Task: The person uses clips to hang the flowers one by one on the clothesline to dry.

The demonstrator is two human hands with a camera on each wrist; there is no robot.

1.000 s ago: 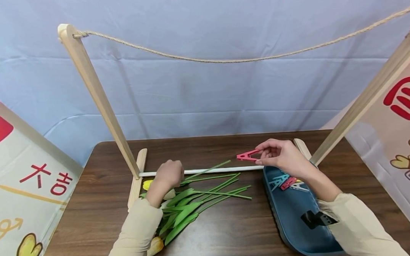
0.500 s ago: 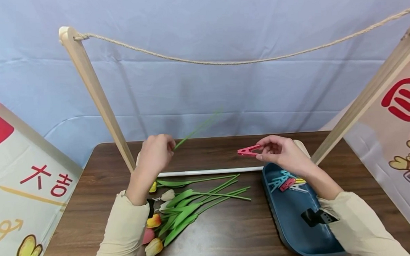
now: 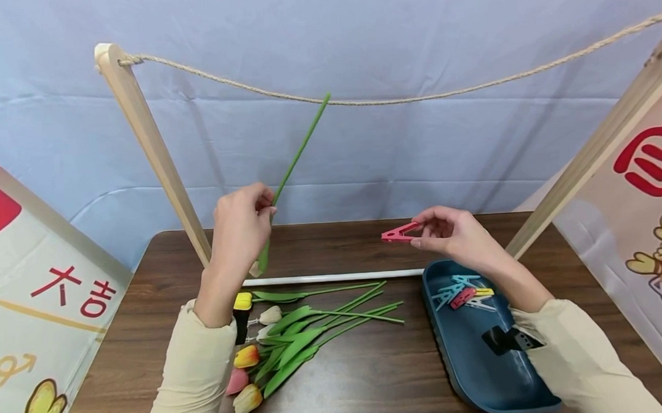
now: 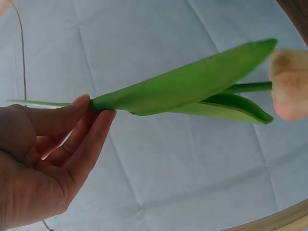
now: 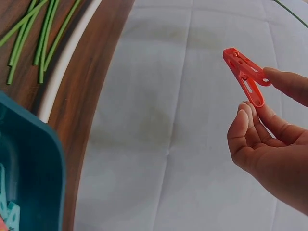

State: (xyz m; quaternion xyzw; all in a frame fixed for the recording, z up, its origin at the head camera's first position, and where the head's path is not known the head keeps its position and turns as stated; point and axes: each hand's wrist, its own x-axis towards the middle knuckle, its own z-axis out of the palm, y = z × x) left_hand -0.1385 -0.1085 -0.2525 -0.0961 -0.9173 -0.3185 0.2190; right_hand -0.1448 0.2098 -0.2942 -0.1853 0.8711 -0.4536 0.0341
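Between thumb and fingertips, my left hand (image 3: 242, 226) pinches an artificial tulip (image 4: 183, 89) where its leaves meet the stem. The pale peach bloom (image 4: 289, 84) points down and the bare stem (image 3: 301, 151) slants up to the right, its tip overlapping the rope (image 3: 382, 101) in the head view; whether they touch I cannot tell. My right hand (image 3: 457, 235) pinches a red clothespin (image 5: 246, 76) by its two handle ends, with nothing between its tips. More tulips (image 3: 300, 337) in yellow, white, orange and pink lie on the table below my left hand.
The rope hangs slack between two wooden posts (image 3: 153, 152), joined low down by a white bar (image 3: 334, 278). A blue tray (image 3: 493, 372) stands at right, with several coloured clothespins (image 3: 462, 296) inside. A pale cloth (image 3: 324, 40) hangs behind the table.
My left hand has lifted a tulip off the pile, and its stem has swung up to rope height. My right hand has risen slightly with the red clothespin.
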